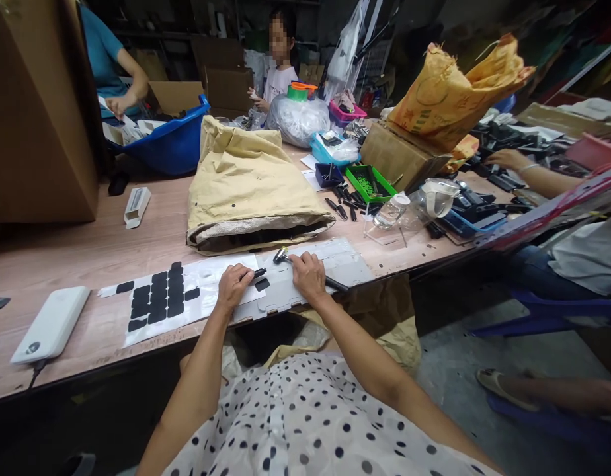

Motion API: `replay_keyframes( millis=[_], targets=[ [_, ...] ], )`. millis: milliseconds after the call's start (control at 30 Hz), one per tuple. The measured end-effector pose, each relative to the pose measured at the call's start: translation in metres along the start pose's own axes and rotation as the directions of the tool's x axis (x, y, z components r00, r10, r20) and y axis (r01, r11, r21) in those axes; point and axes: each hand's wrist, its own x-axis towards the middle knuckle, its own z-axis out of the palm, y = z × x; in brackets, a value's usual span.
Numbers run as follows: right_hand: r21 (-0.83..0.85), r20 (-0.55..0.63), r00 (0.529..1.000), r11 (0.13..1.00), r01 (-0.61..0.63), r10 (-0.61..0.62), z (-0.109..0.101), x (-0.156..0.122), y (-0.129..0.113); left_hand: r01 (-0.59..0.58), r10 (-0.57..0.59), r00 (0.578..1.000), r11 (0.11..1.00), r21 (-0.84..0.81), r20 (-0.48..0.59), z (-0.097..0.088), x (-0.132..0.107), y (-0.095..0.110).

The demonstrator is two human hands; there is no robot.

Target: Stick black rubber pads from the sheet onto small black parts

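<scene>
My left hand [233, 285] is closed, pinching a small black piece [258, 272] against a white plastic sheet [345, 264] on the wooden table [87, 251]. A black pad [261, 285] lies on the sheet just right of that hand. My right hand [308, 274] is wrapped around a small hammer [282, 256]; its metal head points left and its dark handle sticks out to the right. A white backing sheet [206, 274] with several black pads [159, 297] lies to the left.
A tan paper sack [246, 185] lies behind the sheets. A white power bank [50, 324] sits at front left. A blue tub [174, 142], a green tray [369, 182], boxes and black parts crowd the back and right. Other people work around the table.
</scene>
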Motion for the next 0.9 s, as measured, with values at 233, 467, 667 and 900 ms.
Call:
replay_keyframes(
  millis=[233, 467, 667, 900],
  targets=[
    [0.004, 0.001, 1.000, 1.000, -0.023, 0.023, -0.003, 0.003, -0.005, -0.022, 0.022, 1.000, 1.000, -0.004, -0.007, -0.009, -0.001, 0.012],
    [0.002, 0.001, 1.000, 1.000, -0.008, 0.008, -0.002, 0.004, -0.007, -0.149, 0.156, 0.987, 0.976, -0.156, 0.033, -0.008, -0.074, 0.045],
    [0.009, -0.001, 1.000, 1.000, -0.013, 0.013, -0.002, 0.005, -0.007, 0.074, -0.041, 0.976, 0.986, -0.147, 0.213, 0.044, -0.135, 0.018],
    [0.006, -0.008, 1.000, 1.000, -0.006, 0.006, -0.002, 0.005, -0.008, 0.131, -0.147, 0.879, 0.989, 0.066, 0.453, 0.063, -0.129, -0.002]
  ],
)
